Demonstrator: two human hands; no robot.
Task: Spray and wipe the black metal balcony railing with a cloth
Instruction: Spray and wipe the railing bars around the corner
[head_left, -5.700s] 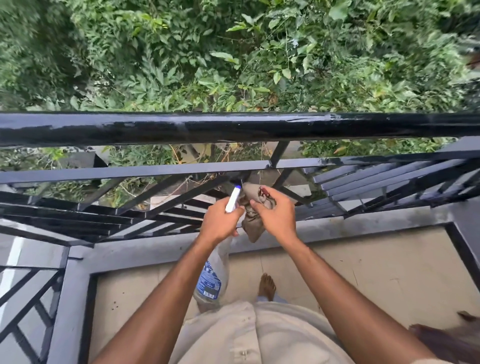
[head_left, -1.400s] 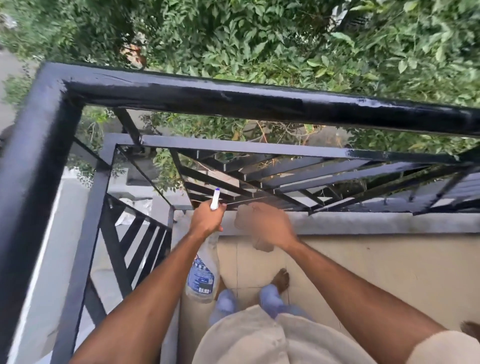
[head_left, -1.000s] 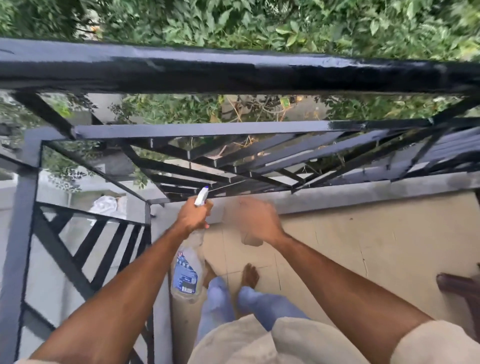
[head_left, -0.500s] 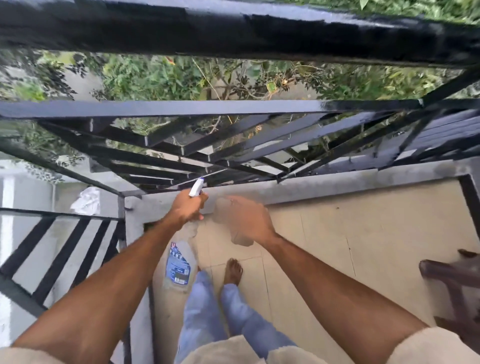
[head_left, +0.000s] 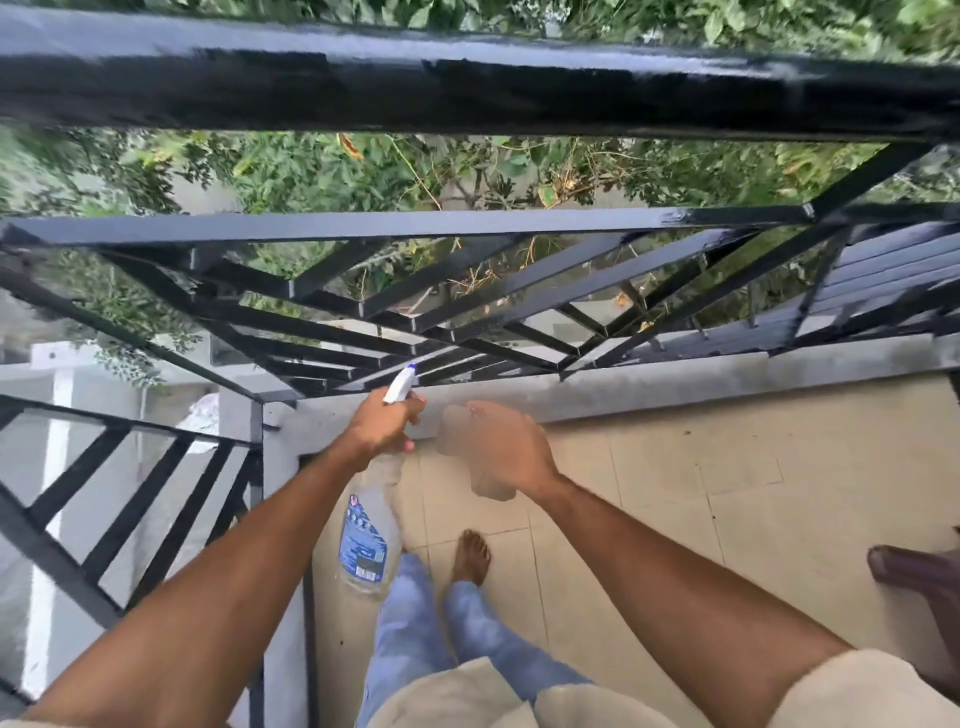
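Note:
The black metal balcony railing (head_left: 467, 83) runs across the top, its thick top rail close to the camera, with a thinner rail and diagonal bars (head_left: 395, 228) below. My left hand (head_left: 382, 426) grips the neck of a clear spray bottle (head_left: 366, 535) with a blue label and a white nozzle that points at the lower bars. My right hand (head_left: 506, 447) holds a tan cloth (head_left: 491, 486), blurred, low by the grey curb (head_left: 675, 379). Both hands are below the bars and touch no rail.
The railing turns a corner at the left, where a side panel (head_left: 119, 499) of black bars stands. Beige floor tiles (head_left: 701, 483) lie under me, with my bare foot and jeans at centre. A dark wooden piece of furniture (head_left: 919, 577) juts in at the right. Green foliage lies beyond the railing.
The view has tilted down and closer to the railing over the last second. Both hands stayed low near the curb, with the bottle and cloth still held; earlier the right hand wiped a diagonal bar.

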